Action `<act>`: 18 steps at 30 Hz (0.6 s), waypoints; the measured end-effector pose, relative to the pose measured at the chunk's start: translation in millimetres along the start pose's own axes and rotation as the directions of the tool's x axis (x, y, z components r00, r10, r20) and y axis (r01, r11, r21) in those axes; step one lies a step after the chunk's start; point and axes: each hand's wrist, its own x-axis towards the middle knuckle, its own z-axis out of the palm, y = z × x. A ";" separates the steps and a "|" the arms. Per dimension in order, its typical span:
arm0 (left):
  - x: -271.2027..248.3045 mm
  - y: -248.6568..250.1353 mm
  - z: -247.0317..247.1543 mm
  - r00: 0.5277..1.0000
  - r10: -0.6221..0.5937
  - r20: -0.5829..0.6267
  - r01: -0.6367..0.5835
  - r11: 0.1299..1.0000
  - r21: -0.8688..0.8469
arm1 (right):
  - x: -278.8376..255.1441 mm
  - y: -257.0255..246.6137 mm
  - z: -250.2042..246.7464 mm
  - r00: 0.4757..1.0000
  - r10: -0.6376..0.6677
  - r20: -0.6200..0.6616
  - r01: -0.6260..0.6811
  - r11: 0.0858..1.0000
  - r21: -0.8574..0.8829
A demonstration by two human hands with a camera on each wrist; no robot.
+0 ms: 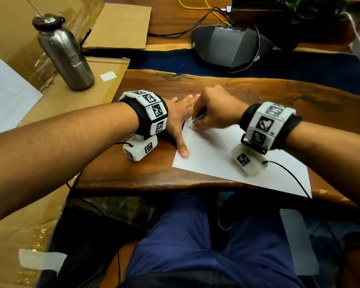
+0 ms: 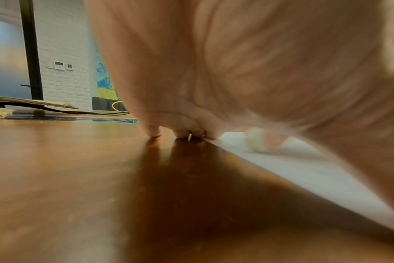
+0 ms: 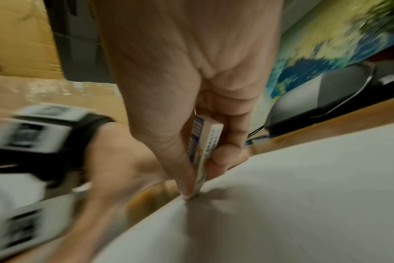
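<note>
Two hands: left hand (image 1: 179,121) and right hand (image 1: 216,111). One eraser (image 3: 205,140). One sheet (image 1: 208,159) on one table (image 1: 258,90). Possibly a second sheet (image 1: 6,94) far left, cut off by the frame edge. One bottle (image 1: 64,53). One speakerphone (image 1: 231,45). One plant (image 1: 312,9). Two bands: left wristband (image 1: 152,111), right wristband (image 1: 266,123).

Left hand (image 1: 178,121) flat at white paper (image 1: 216,154) corner
</note>
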 end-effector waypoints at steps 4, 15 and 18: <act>0.1 0.3 -1.7 1.000 -0.002 -0.009 0.002 1.000 -0.021 | 9.0 2.0 2.2 0.997 0.036 -0.074 -0.039 0.999 -0.028; -8.7 6.5 -2.8 1.000 0.012 0.002 -0.012 1.000 -0.016 | 3.6 -0.5 6.0 0.996 0.073 -0.058 -0.070 0.996 0.046; -2.6 2.0 -0.5 1.000 0.015 -0.007 -0.016 1.000 -0.018 | -2.3 -8.2 11.8 0.991 0.092 -0.093 -0.088 0.995 0.056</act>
